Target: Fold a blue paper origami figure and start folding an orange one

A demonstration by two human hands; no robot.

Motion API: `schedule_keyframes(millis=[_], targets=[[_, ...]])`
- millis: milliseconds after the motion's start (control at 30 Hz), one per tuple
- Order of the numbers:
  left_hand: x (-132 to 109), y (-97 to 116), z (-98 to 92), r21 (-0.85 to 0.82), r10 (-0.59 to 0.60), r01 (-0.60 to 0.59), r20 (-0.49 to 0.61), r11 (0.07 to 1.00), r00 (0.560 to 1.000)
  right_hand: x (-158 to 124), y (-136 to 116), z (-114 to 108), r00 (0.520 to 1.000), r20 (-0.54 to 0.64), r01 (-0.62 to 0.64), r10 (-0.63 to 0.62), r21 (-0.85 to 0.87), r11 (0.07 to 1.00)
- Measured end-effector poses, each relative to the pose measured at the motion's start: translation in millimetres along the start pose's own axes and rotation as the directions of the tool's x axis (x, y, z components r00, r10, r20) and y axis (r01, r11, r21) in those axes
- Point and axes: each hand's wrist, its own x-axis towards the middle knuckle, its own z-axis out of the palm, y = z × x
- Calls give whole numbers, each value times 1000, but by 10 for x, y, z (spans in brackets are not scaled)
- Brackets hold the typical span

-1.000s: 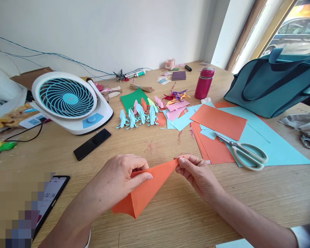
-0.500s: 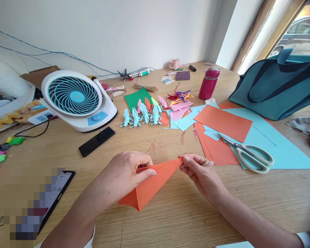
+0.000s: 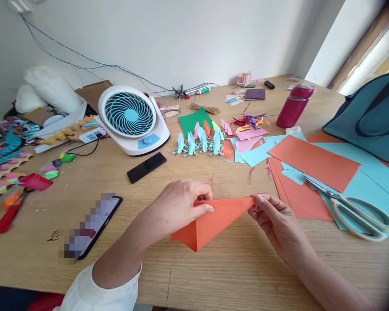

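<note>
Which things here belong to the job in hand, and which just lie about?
Likely belonging:
folded orange paper, held by left hand and right hand
flat orange paper rectangle
pale blue paper figures
cream-handled metal scissors

Probably lying about:
round white plastic fan
magenta cylindrical bottle
teal fabric bag

Left arm: sleeve [image 3: 100,287] white, pushed back; forearm [image 3: 121,257] bare, slanting forward and inward from over the near edge of the tabletop [image 3: 220,276]. Left wrist [image 3: 149,226]: near straight, in line with forearm. Left hand [image 3: 178,201]: back uppermost, knuckles raised; thumb [image 3: 203,211] extended rightward on the near side, fingers curled behind; closed in a grip. Right arm: forearm [image 3: 333,278] bare, angled forward and leftward from the right part of the near edge. Right hand [image 3: 275,218]: thumb side up, thumb tip pressed toward index finger in a fine pinch, remaining fingers folded beneath. Pair: well apart from the far edge, fingertips turned toward each other.
</note>
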Motion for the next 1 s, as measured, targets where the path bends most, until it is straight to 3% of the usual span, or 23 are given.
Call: schedule_keyframes(millis=[400,533,633,733,1000], targets=[[19,-50,-43,64,8,-7,-21,998,1000,-2,30,-26,1000,-25,-10,8,-71,997],[11,-46,-75,184,5,-1,-21,983,1000,-16,-7,-15,996,36,89,-82,-293,952],[-16,-86,-87,253,26,-30,21,967,999,-57,-50,-4,972,191,222,-136,-568,793],[-24,-150,-68,271,55,-83,110,959,992,-153,-77,10,951,299,285,-76,-757,588],[223,-252,227,231,111,-193,326,954,939,-443,-20,-31,925,379,380,-30,-923,57]])
